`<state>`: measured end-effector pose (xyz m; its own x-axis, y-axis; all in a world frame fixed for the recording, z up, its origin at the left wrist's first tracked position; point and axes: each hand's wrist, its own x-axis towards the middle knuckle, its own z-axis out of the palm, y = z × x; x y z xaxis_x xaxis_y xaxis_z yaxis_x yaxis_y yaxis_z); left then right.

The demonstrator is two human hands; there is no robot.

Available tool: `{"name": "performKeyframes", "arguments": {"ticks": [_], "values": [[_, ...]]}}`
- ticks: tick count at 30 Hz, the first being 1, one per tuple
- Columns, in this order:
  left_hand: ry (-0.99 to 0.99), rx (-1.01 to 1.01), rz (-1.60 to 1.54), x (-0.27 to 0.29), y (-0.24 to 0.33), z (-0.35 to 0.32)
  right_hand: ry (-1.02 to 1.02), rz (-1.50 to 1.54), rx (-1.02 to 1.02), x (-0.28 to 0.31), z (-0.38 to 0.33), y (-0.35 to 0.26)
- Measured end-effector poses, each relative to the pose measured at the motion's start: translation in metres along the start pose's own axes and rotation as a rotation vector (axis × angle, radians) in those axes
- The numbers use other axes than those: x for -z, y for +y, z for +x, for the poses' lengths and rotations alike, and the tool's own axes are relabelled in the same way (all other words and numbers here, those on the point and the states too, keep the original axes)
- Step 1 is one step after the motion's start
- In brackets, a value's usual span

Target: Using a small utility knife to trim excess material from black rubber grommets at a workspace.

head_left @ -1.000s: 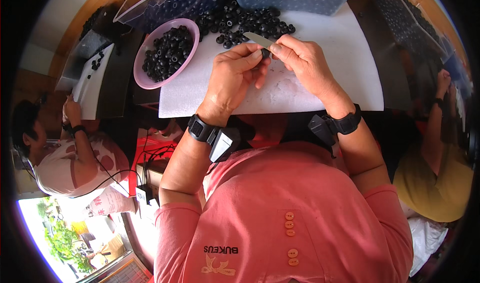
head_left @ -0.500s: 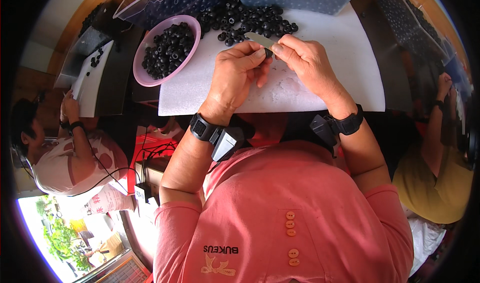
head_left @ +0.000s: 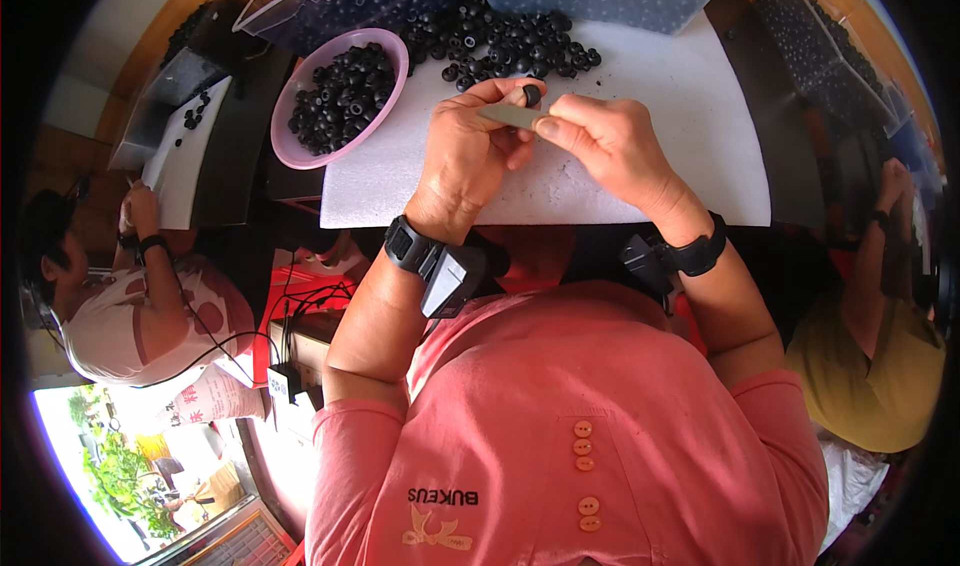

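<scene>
My left hand (head_left: 465,151) is closed over the white foam sheet (head_left: 680,156), pinching a small black ring-like piece (head_left: 532,95) at its fingertips. In my right hand (head_left: 615,151) is a short flat knife (head_left: 510,116). Its greyish blade points left and lies across my left fingers, just below the black piece. The handle is mostly hidden in my right fist. Beyond my hands spreads a heap of similar round black pieces (head_left: 520,48), some showing a hole. To the left of my left hand, a pink bowl (head_left: 283,131) holds many more of them.
A clear bin (head_left: 265,18) with black pieces stands at the back left, and a bluish bin (head_left: 610,1) at the back. One person (head_left: 150,316) sits at the left, another (head_left: 865,366) at the right, both at tables. Cables (head_left: 285,311) hang below the table's left side.
The black piece has turned and risen to my left fingertips. The knife has dropped nearer to me and now lies flatter across the left fingers.
</scene>
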<state>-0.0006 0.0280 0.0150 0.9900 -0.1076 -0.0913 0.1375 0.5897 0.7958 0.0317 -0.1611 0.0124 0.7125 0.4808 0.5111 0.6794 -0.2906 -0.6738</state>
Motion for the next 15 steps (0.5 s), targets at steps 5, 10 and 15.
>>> {"name": "performKeyframes", "arguments": {"ticks": [5,10,15], "values": [[-0.059,0.005,0.073,0.010,0.003,-0.002,0.189,0.572,-0.318,0.012,0.004,0.009],[0.090,-0.198,0.340,0.011,0.034,-0.022,0.159,0.505,-0.378,0.014,0.006,0.001],[0.394,-0.481,0.758,0.058,0.090,-0.032,0.191,0.561,-0.394,0.014,0.005,0.003]]}}
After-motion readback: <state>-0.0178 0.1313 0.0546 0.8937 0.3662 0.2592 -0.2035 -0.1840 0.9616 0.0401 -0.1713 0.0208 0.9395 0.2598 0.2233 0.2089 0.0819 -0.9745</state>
